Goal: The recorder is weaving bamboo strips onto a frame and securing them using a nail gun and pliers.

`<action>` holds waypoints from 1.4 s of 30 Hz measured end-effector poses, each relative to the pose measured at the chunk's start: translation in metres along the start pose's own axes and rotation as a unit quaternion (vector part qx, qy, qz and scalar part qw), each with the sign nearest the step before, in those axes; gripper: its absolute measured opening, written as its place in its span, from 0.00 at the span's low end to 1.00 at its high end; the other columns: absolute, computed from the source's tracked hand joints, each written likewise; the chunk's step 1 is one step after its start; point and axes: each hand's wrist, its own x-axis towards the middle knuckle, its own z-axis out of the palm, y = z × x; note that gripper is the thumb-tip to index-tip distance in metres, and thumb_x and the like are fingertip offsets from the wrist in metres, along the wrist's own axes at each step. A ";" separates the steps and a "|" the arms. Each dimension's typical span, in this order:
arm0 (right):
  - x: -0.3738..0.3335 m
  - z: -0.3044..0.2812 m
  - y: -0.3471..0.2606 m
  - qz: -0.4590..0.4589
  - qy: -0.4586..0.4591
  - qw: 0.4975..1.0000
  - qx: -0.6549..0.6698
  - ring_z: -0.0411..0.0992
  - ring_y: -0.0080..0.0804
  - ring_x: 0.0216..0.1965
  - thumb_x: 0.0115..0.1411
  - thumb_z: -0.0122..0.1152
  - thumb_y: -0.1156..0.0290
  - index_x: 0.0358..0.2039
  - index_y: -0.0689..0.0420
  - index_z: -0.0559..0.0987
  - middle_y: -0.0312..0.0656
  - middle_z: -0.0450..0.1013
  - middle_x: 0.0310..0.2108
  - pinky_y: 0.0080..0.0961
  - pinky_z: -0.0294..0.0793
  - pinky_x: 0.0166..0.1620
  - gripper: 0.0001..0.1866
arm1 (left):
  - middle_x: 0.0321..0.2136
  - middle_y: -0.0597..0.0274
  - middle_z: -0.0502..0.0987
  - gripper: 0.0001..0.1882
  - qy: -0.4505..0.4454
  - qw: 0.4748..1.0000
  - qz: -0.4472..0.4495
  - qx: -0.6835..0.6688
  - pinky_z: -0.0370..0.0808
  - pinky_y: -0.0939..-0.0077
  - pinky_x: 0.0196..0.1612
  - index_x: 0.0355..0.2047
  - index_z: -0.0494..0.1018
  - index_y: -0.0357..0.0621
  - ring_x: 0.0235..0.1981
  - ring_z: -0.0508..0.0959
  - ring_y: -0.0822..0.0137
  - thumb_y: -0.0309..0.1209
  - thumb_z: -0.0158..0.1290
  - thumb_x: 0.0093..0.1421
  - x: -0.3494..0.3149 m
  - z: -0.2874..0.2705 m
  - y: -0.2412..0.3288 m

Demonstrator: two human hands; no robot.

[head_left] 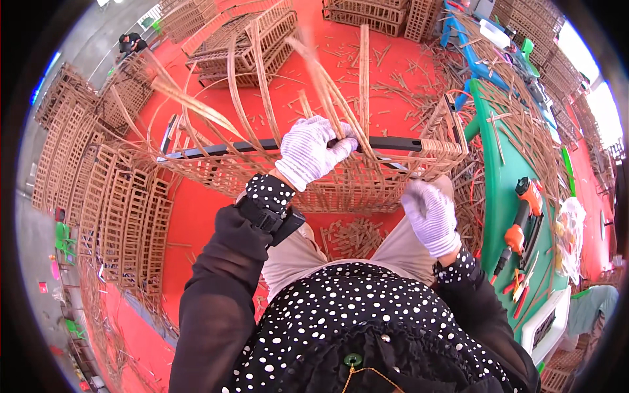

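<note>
A half-woven brown basket (223, 177) lies across my knees, with a black frame bar (393, 143) along its upper edge. My left hand (314, 152), in a striped white glove, is closed at the middle of this bar. Its thumb and fingers pinch a flat brown weaving strip (321, 85) that rises from the bar, its upper end blurred. More loose strips (234, 88) stand up from the bar, left and right of this hand. My right hand (432, 217), gloved alike, is closed just below the basket's right part; whatever its fingers hold is hidden.
At the right is a green table (493, 196) bearing orange-and-black power tools (524, 216), loose strips and a clear plastic bag (569, 229). Stacks of woven baskets (118, 216) stand at the left and back. Strip scraps (354, 237) litter the red floor. A person (133, 43) is far left.
</note>
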 end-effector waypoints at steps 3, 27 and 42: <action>0.051 -0.008 -0.051 -0.254 0.202 0.930 -0.172 0.70 0.40 0.32 0.43 0.64 0.65 0.36 0.52 0.73 0.37 0.72 0.30 0.36 0.67 0.40 0.17 | 0.18 0.62 0.74 0.08 -0.010 1.000 0.024 -0.010 0.71 0.73 0.26 0.28 0.78 0.50 0.19 0.75 0.64 0.34 0.59 0.46 -0.003 -0.009 0.001; 0.086 0.013 -0.055 -0.033 0.027 0.959 0.281 0.73 0.33 0.37 0.57 0.51 0.77 0.36 0.67 0.75 0.47 0.74 0.35 0.27 0.72 0.43 0.08 | 0.24 0.64 0.74 0.10 0.099 0.993 -0.042 -0.056 0.68 0.68 0.36 0.23 0.75 0.47 0.29 0.73 0.60 0.37 0.61 0.43 -0.036 -0.024 -0.040; 0.093 -0.007 -0.078 -0.075 -0.056 0.917 0.387 0.72 0.39 0.37 0.59 0.48 0.72 0.31 0.63 0.74 0.46 0.73 0.30 0.38 0.64 0.52 0.08 | 0.42 0.52 0.70 0.25 -0.029 0.997 0.058 -0.028 0.67 0.61 0.47 0.40 0.69 0.39 0.46 0.68 0.51 0.43 0.57 0.45 -0.019 -0.054 0.038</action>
